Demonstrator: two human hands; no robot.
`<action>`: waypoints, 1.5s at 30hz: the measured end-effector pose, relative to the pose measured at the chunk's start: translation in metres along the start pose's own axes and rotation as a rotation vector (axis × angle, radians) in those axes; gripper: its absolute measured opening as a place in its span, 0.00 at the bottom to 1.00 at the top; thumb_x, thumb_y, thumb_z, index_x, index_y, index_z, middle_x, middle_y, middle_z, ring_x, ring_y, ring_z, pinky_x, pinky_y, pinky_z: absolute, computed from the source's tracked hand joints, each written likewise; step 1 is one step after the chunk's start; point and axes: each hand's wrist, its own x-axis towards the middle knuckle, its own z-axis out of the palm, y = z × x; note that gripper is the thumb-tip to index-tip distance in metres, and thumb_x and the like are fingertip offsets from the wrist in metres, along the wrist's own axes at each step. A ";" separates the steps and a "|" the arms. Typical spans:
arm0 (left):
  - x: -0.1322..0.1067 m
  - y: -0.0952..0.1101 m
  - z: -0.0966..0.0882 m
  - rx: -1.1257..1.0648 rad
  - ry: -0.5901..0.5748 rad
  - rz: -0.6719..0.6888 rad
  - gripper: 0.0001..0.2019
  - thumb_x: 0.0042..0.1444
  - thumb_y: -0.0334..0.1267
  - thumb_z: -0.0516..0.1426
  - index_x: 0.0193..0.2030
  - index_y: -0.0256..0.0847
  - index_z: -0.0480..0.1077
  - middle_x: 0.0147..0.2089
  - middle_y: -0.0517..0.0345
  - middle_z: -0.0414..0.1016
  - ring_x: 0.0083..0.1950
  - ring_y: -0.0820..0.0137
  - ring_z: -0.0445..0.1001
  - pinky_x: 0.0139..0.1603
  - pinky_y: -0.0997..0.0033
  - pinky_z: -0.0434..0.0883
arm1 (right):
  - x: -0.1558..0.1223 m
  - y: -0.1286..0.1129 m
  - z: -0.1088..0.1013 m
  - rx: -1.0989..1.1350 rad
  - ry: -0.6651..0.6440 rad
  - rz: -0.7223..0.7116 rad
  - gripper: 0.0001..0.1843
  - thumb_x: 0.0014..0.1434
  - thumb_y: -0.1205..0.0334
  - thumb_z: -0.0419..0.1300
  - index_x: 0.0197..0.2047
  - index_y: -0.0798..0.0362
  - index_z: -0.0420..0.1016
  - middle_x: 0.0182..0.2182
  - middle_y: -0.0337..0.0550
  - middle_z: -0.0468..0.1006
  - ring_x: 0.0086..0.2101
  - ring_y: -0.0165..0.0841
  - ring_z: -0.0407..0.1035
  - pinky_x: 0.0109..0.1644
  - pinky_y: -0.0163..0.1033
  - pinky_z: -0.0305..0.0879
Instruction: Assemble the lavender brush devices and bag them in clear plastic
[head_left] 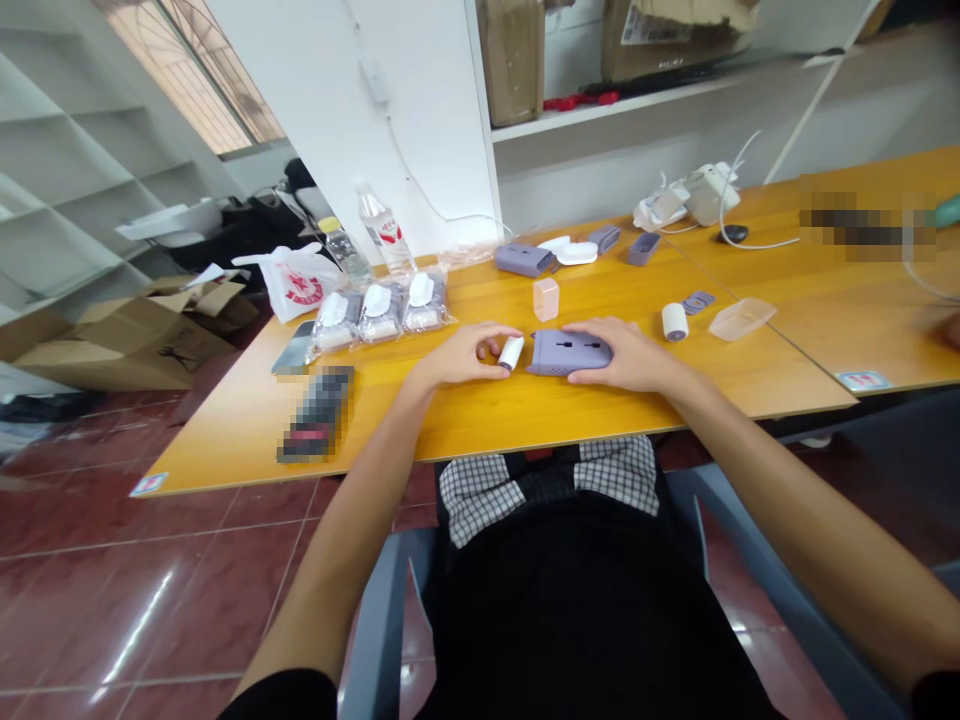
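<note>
Between the thumb and fingers of my left hand (480,353) is a small white cylinder (511,353) with a dark end, tilted above the table. My right hand (619,355) grips the right end of a purple-grey plastic housing (562,352) with dark slots on top. A narrow gap separates the cylinder from the housing's left end. Behind them stands a pinkish translucent cup (546,299). To the right of my right hand are a white roll with a grey end (675,322), flat purple-grey pieces (699,302) and a clear pinkish cover (742,318).
Wrapped packs (381,312) line the left side, by bottles (386,232), a plastic bag (296,282) and a phone-like slab (295,347). More purple-grey housings (523,260) and white parts (576,252) lie at the back. White chargers and cables (709,195) are at back right.
</note>
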 end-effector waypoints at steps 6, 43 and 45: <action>0.001 -0.005 0.008 -0.155 0.065 -0.012 0.32 0.51 0.40 0.75 0.63 0.42 0.77 0.59 0.47 0.77 0.46 0.68 0.79 0.49 0.62 0.78 | 0.001 0.003 0.003 0.036 0.019 -0.052 0.40 0.55 0.41 0.77 0.70 0.37 0.77 0.61 0.47 0.83 0.59 0.60 0.75 0.66 0.71 0.67; 0.001 0.002 0.018 -0.391 0.015 0.034 0.31 0.46 0.26 0.72 0.59 0.42 0.76 0.57 0.49 0.76 0.46 0.68 0.82 0.49 0.61 0.82 | 0.000 0.007 -0.003 0.213 0.087 -0.167 0.42 0.46 0.47 0.82 0.64 0.40 0.80 0.63 0.46 0.83 0.62 0.57 0.77 0.70 0.67 0.69; 0.001 0.003 0.018 -0.389 0.009 0.023 0.31 0.46 0.27 0.73 0.59 0.41 0.75 0.54 0.50 0.78 0.44 0.68 0.82 0.49 0.61 0.82 | 0.000 0.006 -0.003 0.220 0.077 -0.162 0.42 0.46 0.47 0.82 0.64 0.39 0.81 0.63 0.45 0.83 0.62 0.57 0.76 0.71 0.67 0.68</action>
